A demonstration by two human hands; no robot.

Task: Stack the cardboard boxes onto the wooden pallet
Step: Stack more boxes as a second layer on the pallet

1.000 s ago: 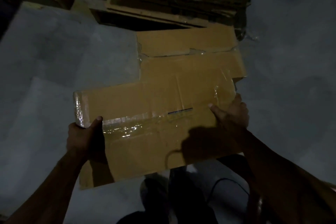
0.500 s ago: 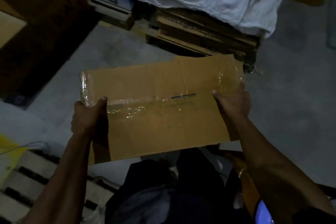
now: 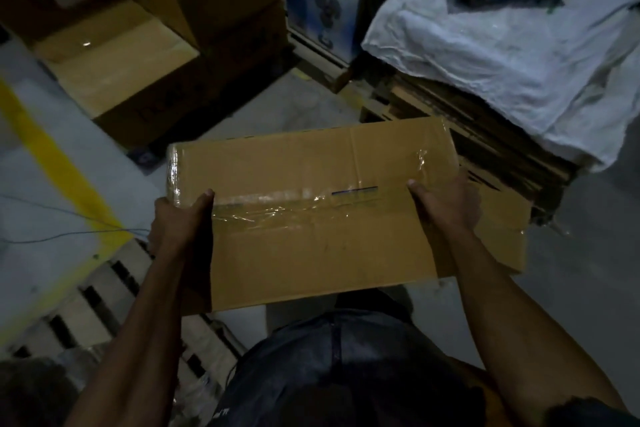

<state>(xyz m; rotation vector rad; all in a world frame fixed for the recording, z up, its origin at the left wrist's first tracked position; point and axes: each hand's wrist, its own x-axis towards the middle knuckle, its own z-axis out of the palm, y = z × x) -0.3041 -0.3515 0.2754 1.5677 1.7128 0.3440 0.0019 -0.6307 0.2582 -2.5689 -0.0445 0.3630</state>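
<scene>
gripping the taped brown cardboard box [image 3: 311, 218] endwise, left hand [image 3: 180, 222] and right hand [image 3: 446, 208] curled round it; slatted wooden pallet [image 3: 114, 291] lies near-left of us.

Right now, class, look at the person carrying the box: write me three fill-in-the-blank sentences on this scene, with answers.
1. Both hands, the left hand and the right hand, grip one taped ____ box.
2. The wooden pallet lies on the person's ____ side.
3. The floor line beside the pallet is ____.

Missing words: cardboard; left; yellow
</scene>
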